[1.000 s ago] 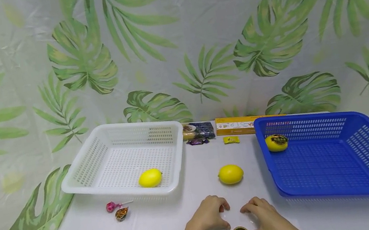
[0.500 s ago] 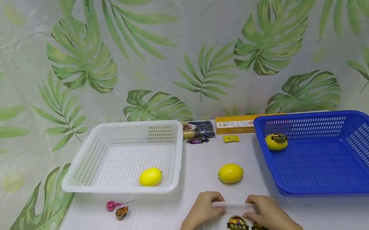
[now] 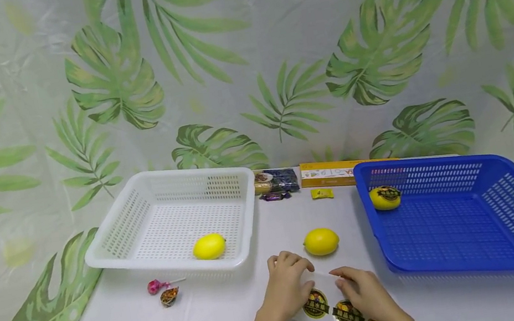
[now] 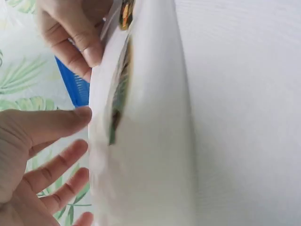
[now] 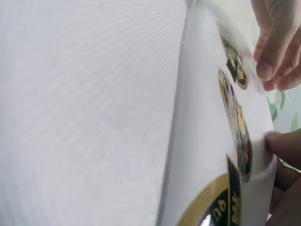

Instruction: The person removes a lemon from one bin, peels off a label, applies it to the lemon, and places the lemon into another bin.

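Note:
A glossy white sheet of round black-and-gold stickers [image 3: 347, 315] lies bowed over the near part of the white table. My right hand [image 3: 370, 293] pinches its far edge between thumb and fingers; the right wrist view shows that thumb [image 5: 284, 143] on the sheet's edge. On the sheet's left side is my left hand [image 3: 284, 285]. In the left wrist view its fingers [image 4: 63, 190] are spread apart, with the thumb tip right at the sheet's edge. A bare lemon [image 3: 321, 242] sits on the table just beyond both hands.
A white basket [image 3: 243, 249] at left holds one lemon [image 3: 209, 246]. The blue basket [image 3: 455, 264] at right holds a lemon bearing a sticker [image 3: 386, 198]. A lollipop [image 3: 155, 286], wrapped sweets [image 3: 322, 193], packets [image 3: 282, 180] and an orange box [image 3: 327, 173] lie around.
Both hands first hovered over the sheet, then held up its far edge. Now the left hand has shifted forward with loosened fingers, and the sheet has turned and slid slightly left.

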{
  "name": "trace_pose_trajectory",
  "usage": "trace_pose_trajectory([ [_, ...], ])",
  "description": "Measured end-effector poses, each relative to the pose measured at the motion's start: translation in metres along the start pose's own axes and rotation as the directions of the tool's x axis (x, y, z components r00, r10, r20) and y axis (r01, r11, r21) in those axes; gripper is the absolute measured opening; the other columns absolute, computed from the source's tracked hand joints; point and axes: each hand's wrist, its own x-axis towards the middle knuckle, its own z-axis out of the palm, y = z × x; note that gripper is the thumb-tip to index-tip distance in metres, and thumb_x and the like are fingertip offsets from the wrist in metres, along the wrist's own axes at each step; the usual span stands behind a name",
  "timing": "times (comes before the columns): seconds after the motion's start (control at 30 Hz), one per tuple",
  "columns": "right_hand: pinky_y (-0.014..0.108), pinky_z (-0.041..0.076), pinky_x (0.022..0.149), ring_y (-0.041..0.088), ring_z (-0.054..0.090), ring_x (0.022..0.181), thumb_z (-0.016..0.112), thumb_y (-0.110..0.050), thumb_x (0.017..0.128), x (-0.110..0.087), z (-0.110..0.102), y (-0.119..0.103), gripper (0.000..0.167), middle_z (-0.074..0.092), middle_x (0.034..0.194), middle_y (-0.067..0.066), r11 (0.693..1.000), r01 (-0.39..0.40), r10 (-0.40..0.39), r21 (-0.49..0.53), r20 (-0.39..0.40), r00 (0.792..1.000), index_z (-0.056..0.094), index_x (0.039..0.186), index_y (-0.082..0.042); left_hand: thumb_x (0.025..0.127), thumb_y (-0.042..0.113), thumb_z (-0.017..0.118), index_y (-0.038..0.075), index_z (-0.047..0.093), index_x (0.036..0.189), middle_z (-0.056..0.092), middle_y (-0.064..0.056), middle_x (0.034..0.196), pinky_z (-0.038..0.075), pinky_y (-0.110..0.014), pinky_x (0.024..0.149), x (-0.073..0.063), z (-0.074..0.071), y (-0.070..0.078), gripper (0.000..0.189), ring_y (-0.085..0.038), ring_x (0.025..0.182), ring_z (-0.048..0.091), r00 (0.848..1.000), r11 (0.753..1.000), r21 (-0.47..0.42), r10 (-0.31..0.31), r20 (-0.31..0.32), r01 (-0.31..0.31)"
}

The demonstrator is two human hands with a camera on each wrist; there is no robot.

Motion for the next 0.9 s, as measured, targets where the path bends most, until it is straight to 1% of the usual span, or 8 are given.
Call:
trace_pose_trajectory([
  [0.1,0.022,0.042,0.051,0.001,0.043,0.051,0.053,0.001,0.092,0.002,0.001,-0.002,0.021,0.056,0.066,-0.001,0.999,-0.013,0.012,0.033,0.017,1.0,0.064,0.11,0.005,0.072,0.023,0.08,0.02,0.07,0.081,0.064,0.007,0.093,0.035,-0.041,0.087,0.0,0.002,0.002,0.014,-0.013,0.097,0.051,0.999,0.999,0.0,0.032,0.0,-0.032],
  [0.2,0.02,0.037,0.046,0.0,0.036,0.045,0.05,0.003,0.093,0.003,0.001,-0.003,0.023,0.045,0.058,-0.005,0.998,-0.023,0.021,0.06,0.031,0.999,0.063,0.113,0.006,0.072,0.031,0.08,0.021,0.075,0.088,0.062,0.005,0.101,0.034,-0.04,0.085,-0.002,0.003,0.001,0.02,-0.014,0.1,0.049,0.998,0.999,0.014,0.032,0.056,-0.033],
  [0.37,0.021,0.039,0.047,0.0,0.036,0.046,0.05,0.004,0.093,0.003,0.001,-0.005,0.025,0.048,0.061,-0.004,0.997,0.004,-0.006,0.078,0.026,1.0,0.061,0.115,0.005,0.07,0.042,0.08,0.02,0.073,0.105,0.06,-0.002,0.117,0.033,-0.04,0.086,-0.005,0.003,-0.001,0.042,-0.018,0.108,0.05,0.988,0.999,-0.048,0.026,0.151,-0.018],
  [0.5,0.025,0.05,0.059,0.002,0.05,0.057,0.051,0.005,0.091,0.003,0.001,-0.005,0.026,0.059,0.071,-0.001,0.995,0.05,-0.052,0.081,0.02,0.998,0.06,0.116,0.004,0.07,0.036,0.082,0.016,0.069,0.099,0.065,0.003,0.099,0.04,-0.031,0.083,-0.003,0.006,-0.009,0.038,-0.009,0.092,0.057,0.978,0.98,-0.196,0.021,0.207,0.02],
  [0.57,0.031,0.053,0.068,0.004,0.057,0.065,0.053,0.005,0.09,0.002,0.0,-0.005,0.025,0.062,0.075,-0.002,0.994,0.079,-0.08,0.08,0.011,0.997,0.061,0.114,0.003,0.073,0.027,0.081,0.014,0.064,0.097,0.065,0.005,0.085,0.044,-0.023,0.073,-0.001,0.007,-0.014,0.032,-0.003,0.076,0.057,0.972,0.946,-0.318,0.01,0.234,0.067],
  [0.67,0.033,0.053,0.071,0.004,0.059,0.068,0.058,0.0,0.09,0.001,-0.001,-0.005,0.021,0.062,0.073,-0.006,0.992,0.117,-0.117,0.056,-0.003,0.993,0.061,0.111,0.0,0.077,0.013,0.077,0.01,0.059,0.097,0.062,0.004,0.072,0.045,-0.019,0.063,0.001,0.008,-0.02,0.027,0.0,0.062,0.051,0.966,0.861,-0.489,-0.009,0.257,0.138],
  [0.73,0.032,0.052,0.067,0.004,0.058,0.065,0.062,-0.008,0.089,-0.001,-0.003,-0.005,0.022,0.063,0.073,-0.006,0.992,0.127,-0.127,0.021,0.002,0.992,0.062,0.111,-0.003,0.078,0.008,0.074,0.009,0.059,0.097,0.06,0.004,0.068,0.043,-0.019,0.063,0.002,0.006,-0.023,0.024,0.0,0.059,0.049,0.965,0.804,-0.569,-0.024,0.261,0.174],
  [0.9,0.035,0.049,0.069,0.012,0.063,0.078,0.072,-0.034,0.082,-0.003,-0.008,-0.004,0.041,0.07,0.096,0.005,0.996,0.088,-0.087,-0.011,0.089,0.992,0.061,0.114,-0.011,0.079,0.004,0.071,0.005,0.061,0.096,0.062,-0.002,0.071,0.041,-0.019,0.065,0.005,0.001,-0.027,0.02,-0.002,0.061,0.051,0.965,0.69,-0.687,-0.066,0.256,0.229],
])
